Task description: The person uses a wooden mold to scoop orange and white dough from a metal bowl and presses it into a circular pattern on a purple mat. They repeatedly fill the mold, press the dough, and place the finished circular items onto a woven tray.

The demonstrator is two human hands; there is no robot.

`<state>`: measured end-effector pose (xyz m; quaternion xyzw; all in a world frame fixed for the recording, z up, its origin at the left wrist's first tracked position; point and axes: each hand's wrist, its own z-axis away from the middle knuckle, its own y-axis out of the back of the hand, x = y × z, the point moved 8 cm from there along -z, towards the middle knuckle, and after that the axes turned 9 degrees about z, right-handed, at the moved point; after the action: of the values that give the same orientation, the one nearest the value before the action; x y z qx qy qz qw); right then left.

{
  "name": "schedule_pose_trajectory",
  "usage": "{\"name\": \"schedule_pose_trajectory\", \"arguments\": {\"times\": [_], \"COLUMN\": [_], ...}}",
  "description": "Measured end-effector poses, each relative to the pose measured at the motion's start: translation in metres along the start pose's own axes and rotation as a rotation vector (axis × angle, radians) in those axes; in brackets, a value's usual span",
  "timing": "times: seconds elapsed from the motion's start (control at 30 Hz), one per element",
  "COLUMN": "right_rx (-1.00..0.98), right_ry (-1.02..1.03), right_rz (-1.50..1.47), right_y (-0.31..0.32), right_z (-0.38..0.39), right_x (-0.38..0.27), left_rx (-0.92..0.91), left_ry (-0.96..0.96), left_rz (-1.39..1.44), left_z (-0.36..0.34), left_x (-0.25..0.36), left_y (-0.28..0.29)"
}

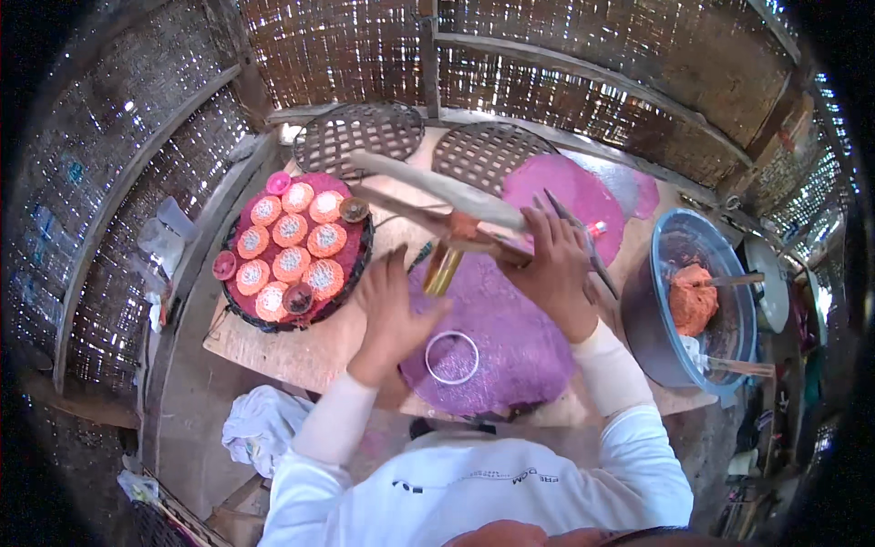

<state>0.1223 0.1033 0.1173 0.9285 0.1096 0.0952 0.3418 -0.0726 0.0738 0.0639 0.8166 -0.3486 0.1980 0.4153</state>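
My right hand [556,260] is closed around the right end of a two-armed wooden press [437,190], its pale upper arm raised apart from the darker lower one. A brass cylinder [443,270] hangs under the lower arm, and orange dough [464,225] shows at the joint above it. My left hand [392,310], slightly blurred, is open with its fingers apart, just left of the cylinder and holding nothing. Below, a white ring [477,357] lies on a purple sheet [524,351] on the table.
At left, a round tray [363,264] lined in dark pink bears several orange-and-white lacy rounds [290,230]. Two woven racks [360,137] lie behind. To the right, a blue-grey tub [643,314] contains orange dough and a wooden-handled tool [736,279]. White cloth [264,427] hangs at the front left.
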Motion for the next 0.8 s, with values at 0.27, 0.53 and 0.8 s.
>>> {"name": "schedule_pose_trajectory", "arguments": {"times": [0.27, 0.53, 0.8], "right_rx": [-0.65, -1.048, -0.952], "right_ry": [-0.006, -0.615, -0.866], "right_rz": [-0.8, -1.515, -1.423], "right_y": [0.053, 0.019, 0.009], "right_z": [0.051, 0.146, 0.187], "right_x": [-0.015, -0.007, 0.02], "left_rx": [-0.346, -0.359, -0.407], "left_ry": [-0.07, -0.266, -0.073], "left_rz": [0.563, 0.319, -0.051], "left_z": [0.021, 0.03, 0.084], "left_x": [0.028, 0.027, -0.045], "left_y": [-0.044, -0.031, -0.063]}}
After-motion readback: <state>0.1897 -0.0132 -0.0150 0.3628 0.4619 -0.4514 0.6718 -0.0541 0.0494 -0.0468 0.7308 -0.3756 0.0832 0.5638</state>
